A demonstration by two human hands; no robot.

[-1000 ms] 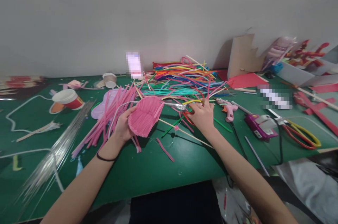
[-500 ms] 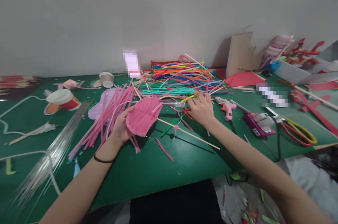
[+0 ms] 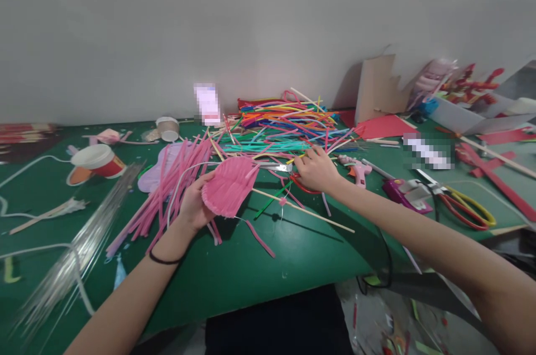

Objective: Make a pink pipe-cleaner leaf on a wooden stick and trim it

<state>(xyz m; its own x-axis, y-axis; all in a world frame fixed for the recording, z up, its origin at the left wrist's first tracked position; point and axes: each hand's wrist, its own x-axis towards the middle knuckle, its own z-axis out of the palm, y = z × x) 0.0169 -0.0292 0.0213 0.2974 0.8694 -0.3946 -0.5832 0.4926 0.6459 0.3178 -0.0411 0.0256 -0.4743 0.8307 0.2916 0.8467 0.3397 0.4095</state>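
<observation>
My left hand point(image 3: 198, 203) is closed on the edge of a pink fan-shaped piece point(image 3: 230, 187), which looks made of pipe cleaners laid side by side. A thin wooden stick point(image 3: 322, 218) with a small pink bit on it slants out to the right of that piece. To the right, my right hand point(image 3: 316, 169) has its fingers curled round the red and yellow handles of a pair of scissors point(image 3: 285, 167). Their metal blades point left, toward the pink piece. Pink pipe cleaners point(image 3: 167, 193) lie in a bunch beyond my left hand.
A heap of coloured pipe cleaners point(image 3: 285, 120) lies at the back. Right of my right hand are a pink glue gun point(image 3: 360, 172), a purple power strip point(image 3: 404, 197) and larger scissors point(image 3: 464, 204). At left stand a paper cup point(image 3: 98, 161) and a bundle of wires point(image 3: 84, 238).
My right hand's fingers have curled in closer round the scissors' handles. The pink piece stays in my left hand, barely moved. The view has shifted slightly.
</observation>
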